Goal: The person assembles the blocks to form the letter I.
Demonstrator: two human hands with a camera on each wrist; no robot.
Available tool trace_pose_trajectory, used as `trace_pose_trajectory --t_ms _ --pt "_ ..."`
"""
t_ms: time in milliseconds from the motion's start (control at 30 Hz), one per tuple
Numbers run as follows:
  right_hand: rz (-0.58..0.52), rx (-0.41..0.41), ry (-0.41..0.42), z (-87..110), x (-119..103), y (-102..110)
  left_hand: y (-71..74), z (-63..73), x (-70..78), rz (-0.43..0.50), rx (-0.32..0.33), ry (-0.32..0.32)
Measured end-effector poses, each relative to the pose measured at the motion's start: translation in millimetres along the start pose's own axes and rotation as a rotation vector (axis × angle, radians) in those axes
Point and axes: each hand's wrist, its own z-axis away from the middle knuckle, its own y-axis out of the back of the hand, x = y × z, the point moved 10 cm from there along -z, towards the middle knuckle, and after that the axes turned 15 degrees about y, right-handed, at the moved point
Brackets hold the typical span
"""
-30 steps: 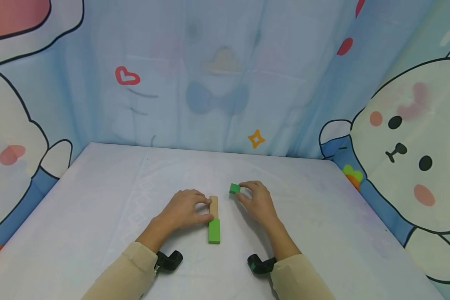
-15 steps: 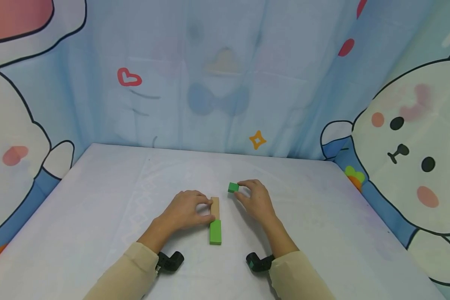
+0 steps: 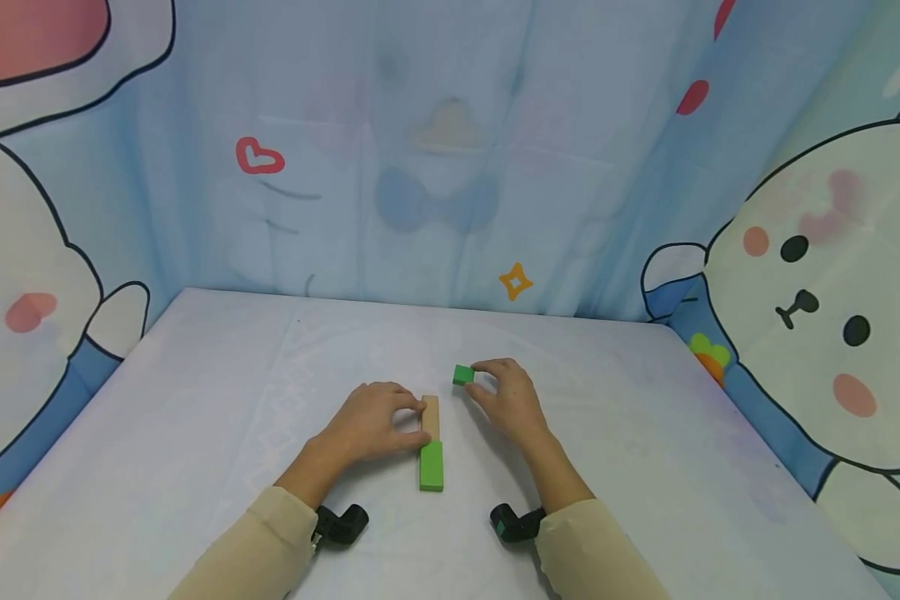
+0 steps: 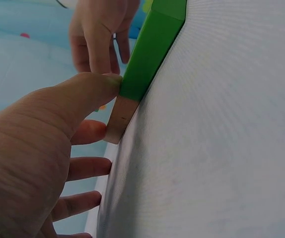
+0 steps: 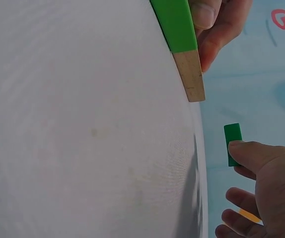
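A light green block (image 3: pixel 431 467) and a natural wood block (image 3: pixel 431 417) lie end to end in a row on the white table. My left hand (image 3: pixel 371 422) is at their left side; its thumb touches near the joint and its index finger touches the wood block. In the left wrist view both fingertips (image 4: pixel 113 82) rest on the same side face, not round the blocks. Beyond the row and to its right, my right hand (image 3: pixel 512 404) pinches a small dark green block (image 3: pixel 463 375) between thumb and forefinger. The right wrist view shows this block (image 5: pixel 233 154) raised off the table.
A white cloth covers the table (image 3: pixel 270 358). Behind its far edge hangs a light blue curtain (image 3: pixel 330 208) with cartoon figures. A black camera mount (image 3: pixel 341 525) sits on the left wrist, another camera mount (image 3: pixel 517 525) on the right.
My right hand has drifted slightly left, bringing the small green block closer to the row. The left hand stays against the blocks. The head view has shifted a little.
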Motion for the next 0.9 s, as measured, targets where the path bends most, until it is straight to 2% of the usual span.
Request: trace_pose_trajectory --t_ms 500,900 --pt "0.003 -0.013 0.011 -5.1 -4.6 -6.5 1.9 0.8 1.6 -0.005 0.011 -0.012" --pt "0.016 -0.04 -0.016 -8.8 -7.2 -9.3 0.6 0.2 1.6 -0.019 0.001 -0.005"
